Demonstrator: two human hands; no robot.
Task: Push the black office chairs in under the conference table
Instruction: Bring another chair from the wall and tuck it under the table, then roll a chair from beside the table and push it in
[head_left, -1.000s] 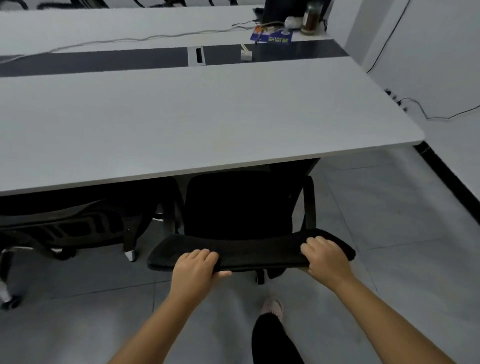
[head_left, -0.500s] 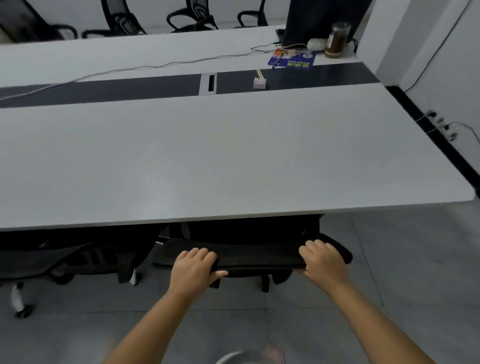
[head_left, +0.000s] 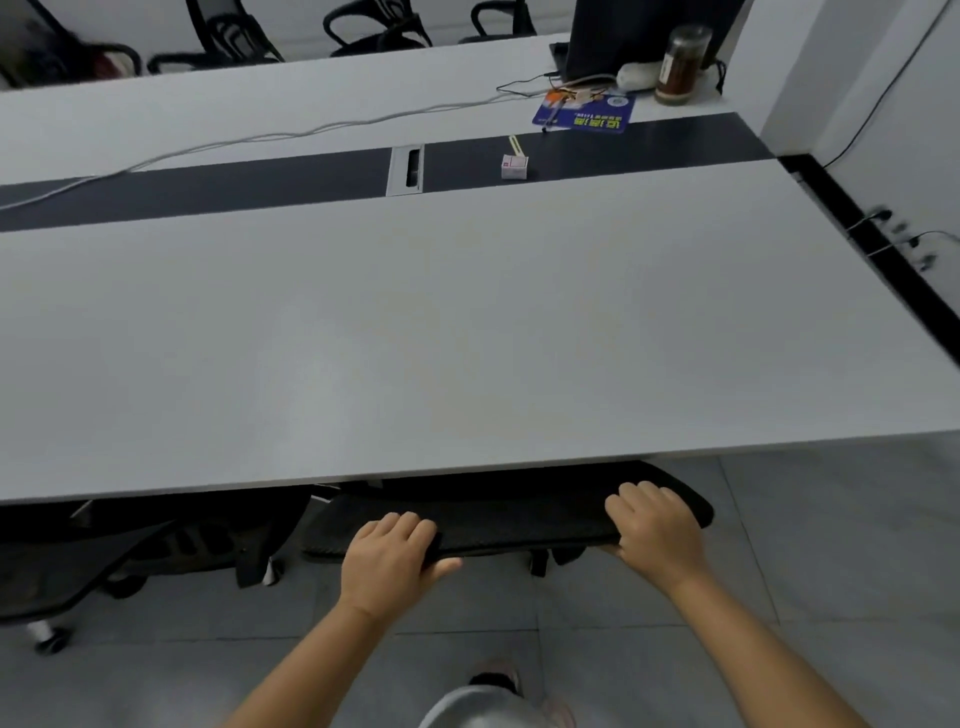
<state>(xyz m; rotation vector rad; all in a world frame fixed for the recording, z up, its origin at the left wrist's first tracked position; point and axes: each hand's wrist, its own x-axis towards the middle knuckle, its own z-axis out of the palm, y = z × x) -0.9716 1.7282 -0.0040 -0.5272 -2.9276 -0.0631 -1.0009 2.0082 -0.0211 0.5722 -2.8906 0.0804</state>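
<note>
A black office chair (head_left: 519, 519) stands at the near edge of the white conference table (head_left: 467, 322); only the top of its backrest shows, the seat is hidden under the tabletop. My left hand (head_left: 389, 561) grips the backrest's top edge left of centre, fingers over it and thumb underneath. My right hand (head_left: 657, 530) grips the same edge near its right end. A second black chair (head_left: 104, 551) sits to the left, tucked partly under the table.
More black chairs (head_left: 374, 26) line the table's far side. On the far right of the table lie a blue booklet (head_left: 584, 114), a jar (head_left: 680, 65), a small box (head_left: 514, 166) and a cable (head_left: 260, 137). Wall sockets (head_left: 893, 234) sit low at right. Grey tiled floor (head_left: 831, 571) lies around me.
The chair has rolled forward under the table with both hands still on its backrest; its seat and armrest have gone out of sight. I have stepped closer to the table.
</note>
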